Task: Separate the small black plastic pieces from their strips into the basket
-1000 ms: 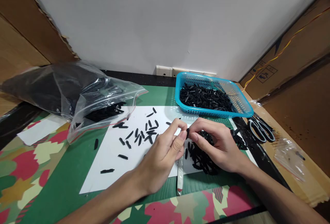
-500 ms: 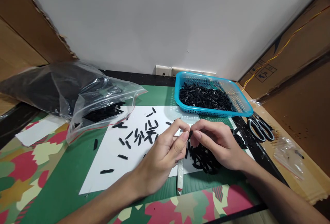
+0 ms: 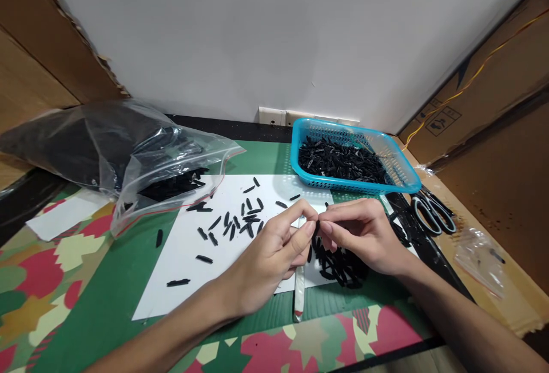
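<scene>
Over the right part of the white paper (image 3: 158, 287), my left hand (image 3: 277, 256) and my right hand (image 3: 362, 235) meet at the fingertips. Both pinch one small black strip (image 3: 317, 226), mostly covered by the fingers. Under my right hand lies a heap of black pieces (image 3: 343, 267). A white stick-like tool with a red end (image 3: 299, 298) lies upright in view between the hands, its upper part partly hidden by my left hand. Several loose black strips (image 3: 251, 218) are scattered on the paper left of my hands.
A blue basket (image 3: 355, 184) full of black pieces stands at the back right. At the left lies a clear zip bag (image 3: 141, 150) of black pieces. Scissors (image 3: 433, 215) and a small plastic bag (image 3: 480, 261) are at the right. Cardboard (image 3: 493, 110) flanks both sides.
My hands stay together, with only slight shifts of the fingers. The right fingertips have closed in further over the small black strip, so less of it shows.
</scene>
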Tool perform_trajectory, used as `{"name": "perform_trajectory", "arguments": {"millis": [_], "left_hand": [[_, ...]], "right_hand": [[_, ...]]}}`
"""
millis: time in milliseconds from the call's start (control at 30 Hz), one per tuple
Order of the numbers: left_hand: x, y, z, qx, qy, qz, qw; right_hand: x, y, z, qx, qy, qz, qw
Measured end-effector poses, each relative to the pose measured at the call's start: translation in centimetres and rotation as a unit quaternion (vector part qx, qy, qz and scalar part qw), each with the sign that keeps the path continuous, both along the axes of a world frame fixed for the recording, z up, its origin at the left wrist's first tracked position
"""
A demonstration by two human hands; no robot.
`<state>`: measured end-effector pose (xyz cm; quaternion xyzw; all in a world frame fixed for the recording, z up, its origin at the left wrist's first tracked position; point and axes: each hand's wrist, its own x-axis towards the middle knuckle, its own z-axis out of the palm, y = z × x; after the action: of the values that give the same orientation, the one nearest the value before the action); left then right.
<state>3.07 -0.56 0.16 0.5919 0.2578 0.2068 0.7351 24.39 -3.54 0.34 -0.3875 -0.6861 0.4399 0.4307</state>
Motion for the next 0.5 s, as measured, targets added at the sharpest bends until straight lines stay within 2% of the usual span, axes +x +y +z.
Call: {"name": "perform_trajectory", "arguments": {"millis": [167, 333, 433, 500], "left_hand": [[0.1, 0.1, -0.7, 0.077, 0.046, 0.006, 0.996], [0.2, 0.2, -0.3, 0.164, 0.106, 0.015, 0.981], [0.3, 0.0, -0.5, 0.180, 0.118, 0.030, 0.976], [0.4, -0.3, -0.9, 0.184, 0.123, 0.052, 0.974]], "right_hand": [[-0.3, 0.0, -0.4, 0.026, -0.032, -0.025, 0.999], [-0.9, -0.1, -0.6, 0.055, -0.050, -0.074, 0.995], [-1.4, -0.2, -0.7, 0.070, -0.056, -0.091, 0.992], [-2.0, -0.3, -1.0, 0.041, -0.041, -0.097, 0.994]]}}
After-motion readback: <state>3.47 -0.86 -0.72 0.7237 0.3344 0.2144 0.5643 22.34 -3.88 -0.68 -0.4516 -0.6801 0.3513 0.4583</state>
